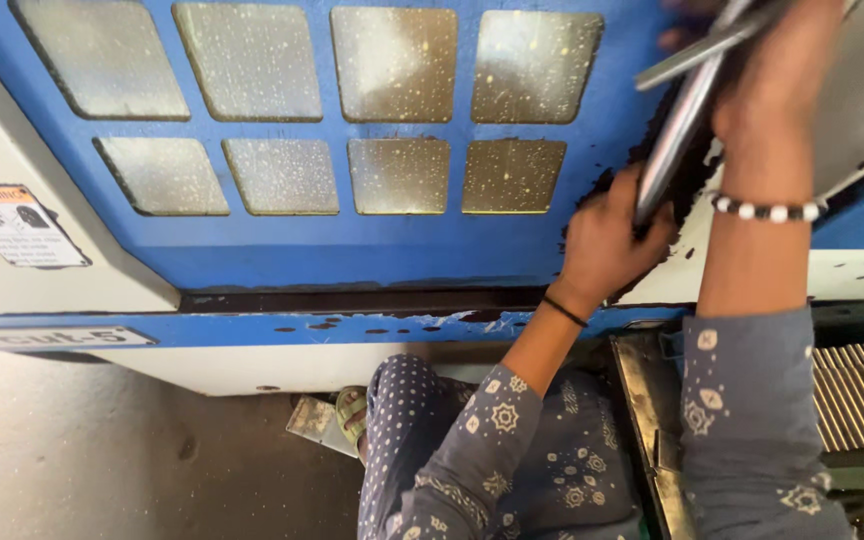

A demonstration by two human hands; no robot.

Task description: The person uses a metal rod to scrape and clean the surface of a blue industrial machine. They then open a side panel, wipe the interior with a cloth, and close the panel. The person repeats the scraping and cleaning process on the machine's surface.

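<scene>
My left hand [607,240] grips the lower end of a long metal door handle [677,130] on a blue machine door [382,240] with several grimy window panes. My right hand [777,80] is closed around the upper part of the same handle, near the top edge of the view; a beaded bracelet sits on that wrist. Both arms wear grey patterned sleeves. The paint around the handle is chipped and black with grease.
A white machine panel with a warning sticker [17,225] stands at the left. A tray of stacked metal rods [857,400] lies at lower right. My sandalled foot [352,410] rests on the concrete floor [102,460] below the machine.
</scene>
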